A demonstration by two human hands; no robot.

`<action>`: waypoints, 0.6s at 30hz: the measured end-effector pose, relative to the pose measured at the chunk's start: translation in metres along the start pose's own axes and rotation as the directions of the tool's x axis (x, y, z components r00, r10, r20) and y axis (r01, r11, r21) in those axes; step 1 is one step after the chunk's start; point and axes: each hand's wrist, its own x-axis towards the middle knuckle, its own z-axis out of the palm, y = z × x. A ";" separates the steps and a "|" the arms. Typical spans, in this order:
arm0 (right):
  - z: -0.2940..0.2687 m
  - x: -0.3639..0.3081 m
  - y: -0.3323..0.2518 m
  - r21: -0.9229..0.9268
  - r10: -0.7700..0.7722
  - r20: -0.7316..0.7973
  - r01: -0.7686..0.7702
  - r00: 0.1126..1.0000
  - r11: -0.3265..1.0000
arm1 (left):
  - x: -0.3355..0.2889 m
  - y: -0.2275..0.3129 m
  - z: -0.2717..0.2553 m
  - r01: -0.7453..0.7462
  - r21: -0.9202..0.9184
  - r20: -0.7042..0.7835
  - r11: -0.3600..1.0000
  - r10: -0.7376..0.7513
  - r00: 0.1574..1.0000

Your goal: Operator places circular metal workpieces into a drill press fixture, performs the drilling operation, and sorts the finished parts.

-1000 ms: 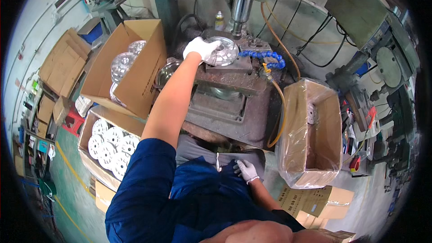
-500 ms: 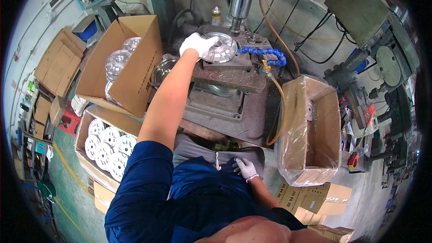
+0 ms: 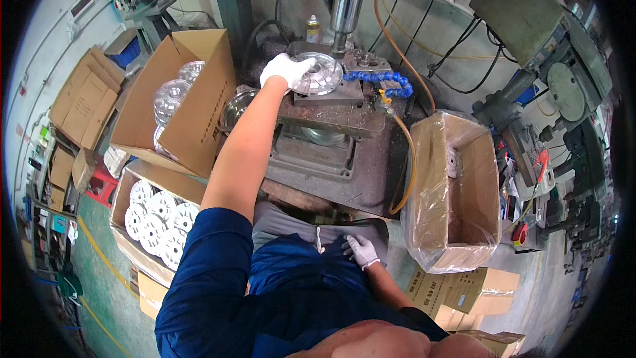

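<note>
My left hand, in a white glove, grips the left rim of a round silver metal disc with a raised hub. The disc lies on a steel block on the drill press table, right beside the tip of the vertical spindle. Its far right rim is close to the tool, and whether they touch I cannot tell. My gloved right hand rests on my lap, fingers loosely stretched out, holding nothing. A blue segmented coolant hose points at the disc from the right.
At left, a tall carton holds shiny discs; below it another carton holds several pale discs. A plastic-lined carton with discs inside stands at right. A metal bowl-shaped part lies left of the press, and a spray can stands behind.
The whole view has shifted slightly. My left hand stays on the disc by the spindle, and my right hand stays on my lap.
</note>
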 end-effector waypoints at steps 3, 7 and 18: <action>0.000 0.000 0.000 0.005 -0.012 -0.005 0.012 1.000 1.000 | 0.000 0.001 -0.001 -0.004 0.020 -0.005 1.000 0.004 1.000; -0.001 -0.001 0.002 0.003 0.014 -0.038 -0.014 0.999 1.000 | -0.002 0.002 -0.002 0.013 0.009 -0.009 1.000 -0.013 1.000; -0.002 -0.005 0.005 0.030 -0.064 -0.011 0.064 0.998 0.998 | -0.010 0.005 -0.008 -0.024 -0.001 0.016 1.000 0.024 1.000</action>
